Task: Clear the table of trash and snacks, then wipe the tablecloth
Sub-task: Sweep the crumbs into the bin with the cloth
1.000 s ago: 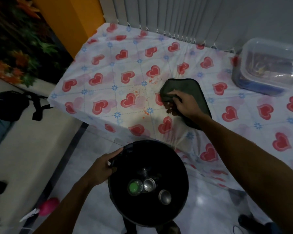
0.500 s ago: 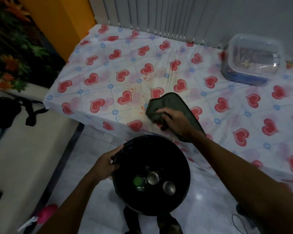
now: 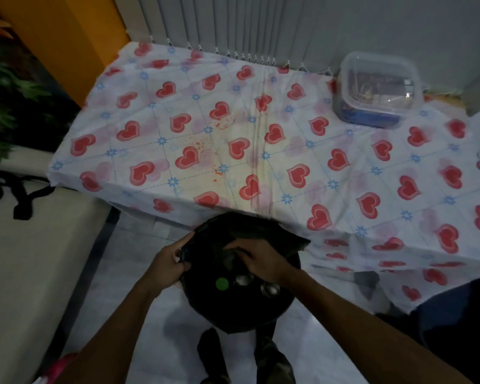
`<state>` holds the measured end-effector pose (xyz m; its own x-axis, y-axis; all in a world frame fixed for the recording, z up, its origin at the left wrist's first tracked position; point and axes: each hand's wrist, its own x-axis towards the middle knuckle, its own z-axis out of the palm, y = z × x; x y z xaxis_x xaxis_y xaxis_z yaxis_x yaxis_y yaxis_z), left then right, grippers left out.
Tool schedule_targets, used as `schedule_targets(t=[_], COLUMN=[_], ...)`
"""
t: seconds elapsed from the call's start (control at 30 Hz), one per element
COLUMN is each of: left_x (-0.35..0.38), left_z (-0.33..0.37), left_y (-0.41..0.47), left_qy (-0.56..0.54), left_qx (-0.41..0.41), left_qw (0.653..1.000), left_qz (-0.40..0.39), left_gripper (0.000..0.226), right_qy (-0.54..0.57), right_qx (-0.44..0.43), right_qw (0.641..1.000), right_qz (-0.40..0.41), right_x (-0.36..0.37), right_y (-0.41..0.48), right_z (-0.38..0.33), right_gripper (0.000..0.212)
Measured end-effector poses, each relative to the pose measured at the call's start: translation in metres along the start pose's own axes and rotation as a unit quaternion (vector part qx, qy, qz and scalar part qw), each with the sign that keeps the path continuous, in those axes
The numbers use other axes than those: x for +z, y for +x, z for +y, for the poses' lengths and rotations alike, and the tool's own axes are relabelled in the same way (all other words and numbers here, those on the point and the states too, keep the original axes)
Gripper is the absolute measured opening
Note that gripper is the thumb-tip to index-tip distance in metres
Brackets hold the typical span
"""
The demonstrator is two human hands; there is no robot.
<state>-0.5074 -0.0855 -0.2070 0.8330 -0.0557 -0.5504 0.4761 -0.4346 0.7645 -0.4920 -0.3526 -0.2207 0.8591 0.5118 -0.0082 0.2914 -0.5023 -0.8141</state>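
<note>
A white tablecloth [image 3: 288, 139] with red hearts covers the table; orange crumbs [image 3: 198, 144] speckle its middle. Below the table's front edge is a black trash bin [image 3: 241, 309] lined with a black bag, with cans and a green cap [image 3: 221, 283] inside. My left hand [image 3: 168, 266] grips the bin's left rim. My right hand [image 3: 257, 260] holds a dark green cloth [image 3: 286, 238] over the bin's mouth, off the table.
A clear plastic lidded container [image 3: 377, 90] stands at the table's back right. A pale bench [image 3: 25, 259] with a black bag strap [image 3: 20, 192] lies to the left. My feet [image 3: 247, 356] stand under the bin on the white floor. Vertical blinds hang behind the table.
My right hand has dragged the cloth toward me across the tablecloth, off the front edge and over the bin. My left hand has kept its grip on the rim.
</note>
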Motion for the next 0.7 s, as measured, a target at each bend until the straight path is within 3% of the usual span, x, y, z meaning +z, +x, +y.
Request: schedule_targets(t=[0.17,0.47,0.7], left_x=[0.002,0.000,0.001], left_z=[0.002,-0.008,-0.017], left_y=[0.001,-0.004,-0.006], left_qy=[-0.014,-0.014,-0.021], left_qx=[0.002,-0.001,-0.005], left_qw=[1.000,1.000,1.000], left_qz=[-0.015,-0.027,-0.022], left_gripper=[0.083,0.082,0.083], right_qy=[0.007,0.010,0.100], right_qx=[0.028,0.048,0.157], right_qw=[0.999,0.990,0.953], right_qz=[0.023,0.133,0.240], right_x=[0.006,-0.014,-0.029], right_y=[-0.009,-0.018,-0.021], right_z=[-0.007,-0.030,-0.029], right_gripper=[0.030,0.029,0.027])
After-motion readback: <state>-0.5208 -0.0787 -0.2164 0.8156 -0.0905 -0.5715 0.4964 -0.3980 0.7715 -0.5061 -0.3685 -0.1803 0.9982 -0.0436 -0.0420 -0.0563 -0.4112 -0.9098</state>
